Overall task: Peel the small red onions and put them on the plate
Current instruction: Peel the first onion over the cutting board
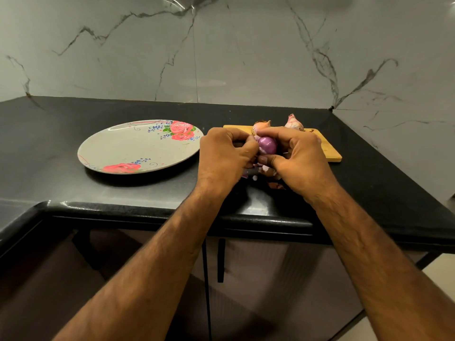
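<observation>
A small red onion [267,145], shiny purple where its skin is off, is held between both hands above the counter. My right hand [299,158] grips it with fingers over the top and thumb below. My left hand [225,156] pinches at its left side, where loose skin hangs. Two onions in their skins, one [261,125] on the left and one [293,122] on the right, lie on the wooden cutting board [331,153] behind my hands. The floral plate [128,148] sits to the left with nothing on it.
Scraps of onion skin [267,172] lie on the black counter [73,190] under my hands. A marble wall runs behind and to the right. The counter's front edge is just below my wrists, with cabinet doors underneath.
</observation>
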